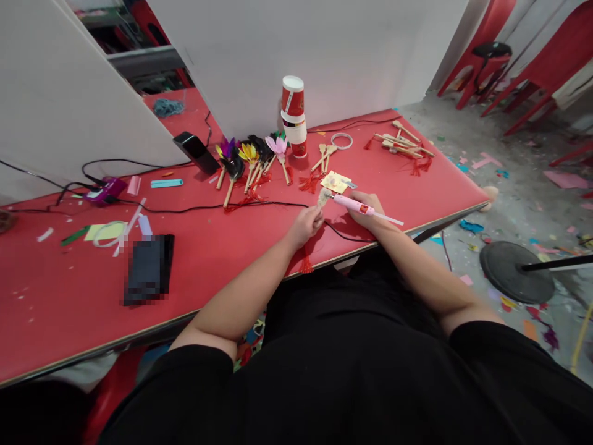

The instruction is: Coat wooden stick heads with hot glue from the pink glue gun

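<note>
My left hand [307,226] is closed around a wooden stick whose pale, broad head [323,196] points up past the fingers. A red tassel [306,262] hangs below that hand at the table's front edge. In my right hand [364,207] is a pink glue gun [347,202], a pale glue stick [389,219] jutting from its back end. Its metal nozzle meets or nearly meets the stick's head. Just behind lies a yellowish, stained square of paper [335,182]. My fingers partly hide the stick and the gun's handle.
Feather-topped sticks [249,154] lie at the back, beside stacked red cups [293,117]. Bare tasselled sticks [401,143] and a tape ring [341,141] are to the right. A black cable [208,207] crosses the red table [222,253] from a purple power strip [105,190]. A dark, blurred-out device [148,269] lies left.
</note>
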Demonstrator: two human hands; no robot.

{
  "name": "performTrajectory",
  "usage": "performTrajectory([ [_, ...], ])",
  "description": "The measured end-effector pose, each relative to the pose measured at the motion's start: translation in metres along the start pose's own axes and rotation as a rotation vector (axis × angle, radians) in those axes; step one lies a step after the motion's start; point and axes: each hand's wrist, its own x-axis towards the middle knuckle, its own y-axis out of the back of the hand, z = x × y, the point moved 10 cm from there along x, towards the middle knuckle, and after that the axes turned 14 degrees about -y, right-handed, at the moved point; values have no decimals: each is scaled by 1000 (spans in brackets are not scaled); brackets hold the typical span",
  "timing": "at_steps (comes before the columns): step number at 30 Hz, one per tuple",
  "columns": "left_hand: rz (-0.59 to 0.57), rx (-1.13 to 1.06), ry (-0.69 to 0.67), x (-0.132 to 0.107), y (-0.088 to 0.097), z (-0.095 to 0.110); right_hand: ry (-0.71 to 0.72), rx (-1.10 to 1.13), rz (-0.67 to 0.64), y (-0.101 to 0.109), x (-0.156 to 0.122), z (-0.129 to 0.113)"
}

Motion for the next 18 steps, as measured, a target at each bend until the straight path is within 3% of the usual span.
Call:
performTrajectory([
  [5, -19, -19, 19, 1, -2, -3, -1, -27, 3, 0, -3, -1],
  [10, 29, -93, 70, 1, -1, -6, -13, -40, -123, 0, 2, -16],
  [18, 185, -326, 64, 9, 13, 2, 211, 6, -444, -9, 63, -77],
])
